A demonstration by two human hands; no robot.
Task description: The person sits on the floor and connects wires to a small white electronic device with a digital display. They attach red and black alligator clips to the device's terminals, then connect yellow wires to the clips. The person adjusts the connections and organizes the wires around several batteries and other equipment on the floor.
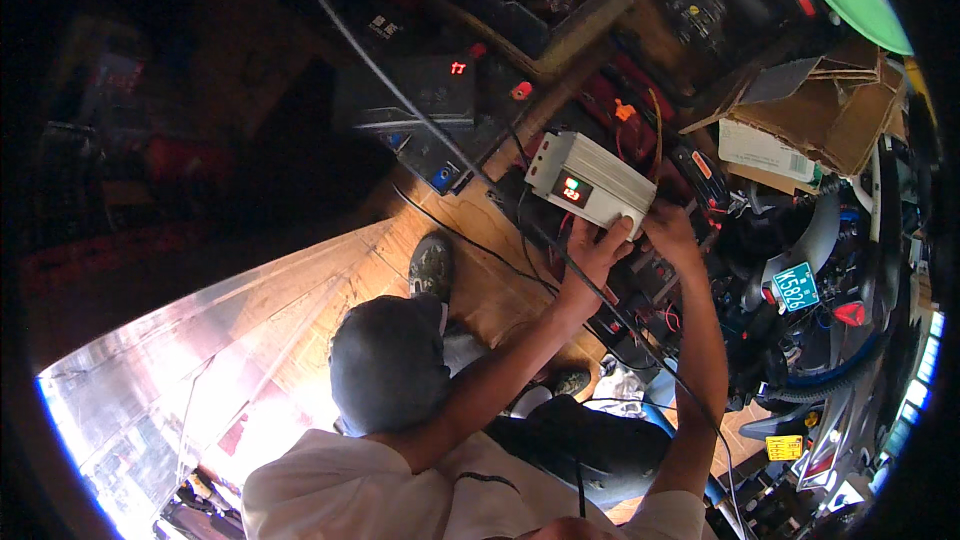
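Note:
A beige metal box [600, 180] with ribbed sides and a small lit red and green display lies tilted among cables, right of the middle. My left hand [597, 252] is closed on its near edge, fingertips on the casing. Against the box's right end, my right hand [672, 236] has its fingers curled together. What they pinch, if anything, is hidden. A black cable [440, 135] crosses in front of the box's left side and my left forearm. Red wires [672, 317] run among dark parts below my hands.
Left of the box stands a dark case [415, 90] with a red lit display. An open cardboard box [815, 105] sits at the far right, above parked two-wheelers with a blue plate [796, 288]. Wooden trays of tools lie behind. My shoe [431, 265] rests on the tiled floor [345, 255].

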